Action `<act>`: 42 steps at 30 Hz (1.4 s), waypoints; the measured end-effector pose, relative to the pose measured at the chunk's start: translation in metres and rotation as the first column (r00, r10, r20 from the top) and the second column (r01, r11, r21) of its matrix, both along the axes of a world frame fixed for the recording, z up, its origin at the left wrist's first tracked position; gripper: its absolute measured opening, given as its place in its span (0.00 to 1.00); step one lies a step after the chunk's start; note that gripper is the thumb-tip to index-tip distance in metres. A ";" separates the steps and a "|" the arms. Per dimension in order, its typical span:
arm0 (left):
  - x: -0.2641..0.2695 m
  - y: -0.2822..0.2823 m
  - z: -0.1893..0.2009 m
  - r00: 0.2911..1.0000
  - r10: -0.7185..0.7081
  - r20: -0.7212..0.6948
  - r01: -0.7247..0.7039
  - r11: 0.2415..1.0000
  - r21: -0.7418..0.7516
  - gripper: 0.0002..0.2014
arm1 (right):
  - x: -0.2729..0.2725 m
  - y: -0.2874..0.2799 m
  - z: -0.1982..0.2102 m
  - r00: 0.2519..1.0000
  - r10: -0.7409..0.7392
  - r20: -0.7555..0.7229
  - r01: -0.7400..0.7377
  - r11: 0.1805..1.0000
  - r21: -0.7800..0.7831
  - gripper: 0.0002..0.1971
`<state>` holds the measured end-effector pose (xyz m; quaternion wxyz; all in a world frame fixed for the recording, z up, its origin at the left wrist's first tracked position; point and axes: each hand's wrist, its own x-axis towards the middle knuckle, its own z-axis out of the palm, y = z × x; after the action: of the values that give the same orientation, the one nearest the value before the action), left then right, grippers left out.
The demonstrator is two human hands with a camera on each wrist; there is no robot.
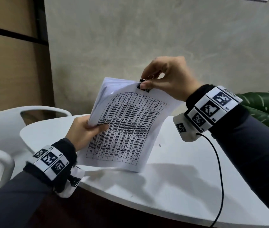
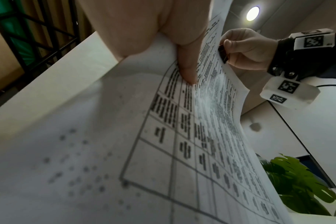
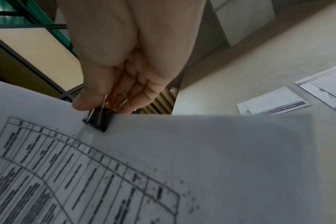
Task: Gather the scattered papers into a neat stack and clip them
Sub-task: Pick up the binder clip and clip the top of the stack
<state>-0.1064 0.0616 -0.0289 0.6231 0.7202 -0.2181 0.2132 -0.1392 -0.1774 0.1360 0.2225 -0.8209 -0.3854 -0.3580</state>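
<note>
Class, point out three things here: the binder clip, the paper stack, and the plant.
binder clip (image 3: 99,121), right wrist view, black body.
paper stack (image 1: 127,127), head view, printed table.
plant (image 2: 295,181), left wrist view, leaf.

Dim, soft light; blurred wrist views

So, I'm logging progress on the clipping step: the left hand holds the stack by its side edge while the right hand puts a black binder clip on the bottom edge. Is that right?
Not quite. The black binder clip sits on the top edge of the stack, not the bottom, as the head view shows. The rest holds: the left hand grips the side edge, and the right hand pinches the clip.
</note>
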 end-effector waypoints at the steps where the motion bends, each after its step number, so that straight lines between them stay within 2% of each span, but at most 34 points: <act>1: 0.001 0.001 -0.001 1.000 0.010 0.014 -0.010 1.000 0.012 0.07 | -0.001 0.001 0.001 0.999 -0.002 -0.038 0.001 1.000 -0.019 0.12; 3: 0.002 0.001 -0.002 0.999 0.021 0.041 -0.022 0.999 0.042 0.15 | -0.002 0.001 0.004 0.990 0.013 -0.141 -0.020 0.999 -0.043 0.13; 5: 0.002 0.000 -0.001 1.000 0.021 0.022 -0.022 0.999 0.044 0.13 | 0.000 0.000 0.007 0.975 0.022 -0.221 -0.032 0.999 -0.039 0.18; 6: 0.002 -0.001 0.000 1.000 0.021 -0.006 -0.021 0.999 0.030 0.11 | 0.002 0.000 0.008 0.979 -0.005 -0.206 -0.003 0.999 -0.038 0.21; 8: 0.000 -0.006 0.006 0.997 -0.012 -0.071 0.011 1.000 -0.017 0.07 | 0.008 0.003 0.003 0.993 -0.114 0.001 0.114 0.993 -0.012 0.22; 10: 0.000 -0.012 0.012 0.993 -0.060 -0.099 0.053 0.996 -0.072 0.08 | 0.014 0.009 -0.008 0.961 -0.186 0.204 0.164 0.979 0.119 0.18; 12: 0.001 -0.016 0.016 0.988 -0.104 -0.112 0.088 0.986 -0.140 0.11 | 0.013 0.016 -0.023 0.947 -0.204 0.247 0.152 0.965 0.213 0.16; 13: 0.002 -0.017 0.017 0.986 -0.127 -0.112 0.107 0.979 -0.171 0.13 | 0.013 0.018 -0.029 0.957 -0.185 0.222 0.138 0.967 0.214 0.17; 15: 0.004 -0.019 0.016 0.983 -0.144 -0.118 0.119 0.973 -0.198 0.17 | 0.011 0.018 -0.036 0.970 -0.147 0.193 0.117 0.981 0.155 0.15; 17: 0.006 -0.020 0.014 0.983 -0.139 -0.120 0.112 0.971 -0.210 0.13 | 0.012 0.016 -0.035 0.947 -0.178 0.269 0.166 0.984 0.067 0.13; 18: 0.007 -0.021 0.013 0.983 -0.137 -0.123 0.110 0.973 -0.203 0.12 | 0.013 0.013 -0.031 0.938 -0.196 0.287 0.199 0.980 0.019 0.18; 20: 0.008 -0.023 0.011 0.984 -0.127 -0.126 0.104 0.979 -0.176 0.11 | 0.013 0.011 -0.022 0.950 -0.242 0.198 0.264 0.960 -0.094 0.28; 21: 0.007 -0.024 0.010 0.982 -0.136 -0.131 0.113 0.980 -0.166 0.11 | 0.012 0.010 -0.018 0.952 -0.274 0.135 0.292 0.946 -0.143 0.30; 24: 0.006 -0.031 0.007 0.975 -0.150 -0.165 0.126 0.981 -0.146 0.15 | 0.009 0.006 -0.007 0.946 -0.324 -0.019 0.314 0.929 -0.197 0.25; 26: 0.005 -0.038 0.003 0.971 -0.137 -0.194 0.113 0.985 -0.130 0.11 | 0.010 0.002 -0.007 0.936 -0.328 -0.127 0.296 0.930 -0.215 0.23; 27: 0.004 -0.041 0.001 0.969 -0.134 -0.205 0.110 0.986 -0.124 0.10 | 0.013 -0.001 -0.009 0.926 -0.337 -0.168 0.297 0.929 -0.221 0.26; 29: 0.007 -0.045 0.001 0.965 -0.127 -0.229 0.101 0.987 -0.123 0.10 | 0.021 -0.012 -0.023 0.907 -0.402 -0.125 0.389 0.913 -0.121 0.37; 31: 0.013 -0.047 0.007 0.960 -0.145 -0.238 0.106 0.980 -0.170 0.19 | 0.028 -0.032 -0.046 0.869 -0.488 -0.076 0.494 0.851 0.178 0.47; 32: 0.015 -0.047 0.011 0.959 -0.162 -0.234 0.116 0.973 -0.200 0.23 | 0.032 -0.044 -0.059 0.869 -0.474 -0.144 0.493 0.805 0.330 0.48; 33: 0.020 -0.047 0.015 0.956 -0.170 -0.239 0.114 0.966 -0.231 0.28 | 0.035 -0.056 -0.074 0.880 -0.383 -0.279 0.471 0.771 0.428 0.46; 34: 0.024 -0.048 0.019 0.954 -0.184 -0.238 0.121 0.959 -0.258 0.30 | 0.036 -0.065 -0.090 0.876 -0.224 -0.426 0.431 0.760 0.487 0.41; 35: 0.030 -0.052 0.024 0.949 -0.191 -0.249 0.118 0.952 -0.281 0.28 | 0.036 -0.072 -0.106 0.841 -0.057 -0.539 0.380 0.771 0.512 0.34; 36: 0.038 -0.057 0.029 0.946 -0.202 -0.254 0.123 0.947 -0.296 0.22 | 0.037 -0.077 -0.121 0.807 0.047 -0.588 0.345 0.771 0.535 0.24; 37: 0.047 -0.064 0.035 0.937 -0.211 -0.279 0.123 0.945 -0.303 0.18 | 0.037 -0.078 -0.130 0.801 0.078 -0.594 0.349 0.745 0.568 0.13; 38: 0.057 -0.071 0.039 0.924 -0.219 -0.314 0.128 0.950 -0.285 0.17 | 0.041 -0.080 -0.139 0.811 0.067 -0.581 0.379 0.698 0.608 0.08; 40: 0.078 -0.080 0.042 0.860 -0.270 -0.432 0.190 0.957 -0.220 0.28 | 0.055 -0.088 -0.152 0.806 0.047 -0.590 0.454 0.589 0.668 0.10; 41: 0.087 -0.083 0.038 0.810 -0.277 -0.517 0.233 0.961 -0.150 0.30 | 0.063 -0.092 -0.156 0.782 0.027 -0.623 0.507 0.555 0.660 0.11; 42: 0.095 -0.084 0.033 0.761 -0.265 -0.593 0.276 0.958 -0.074 0.29 | 0.073 -0.097 -0.162 0.749 -0.009 -0.663 0.559 0.547 0.623 0.14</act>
<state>-0.0113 -0.0224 0.0042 0.6775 0.7169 -0.1143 -0.1180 -0.0662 -0.2745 -0.0258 0.6048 -0.7544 0.0520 -0.2496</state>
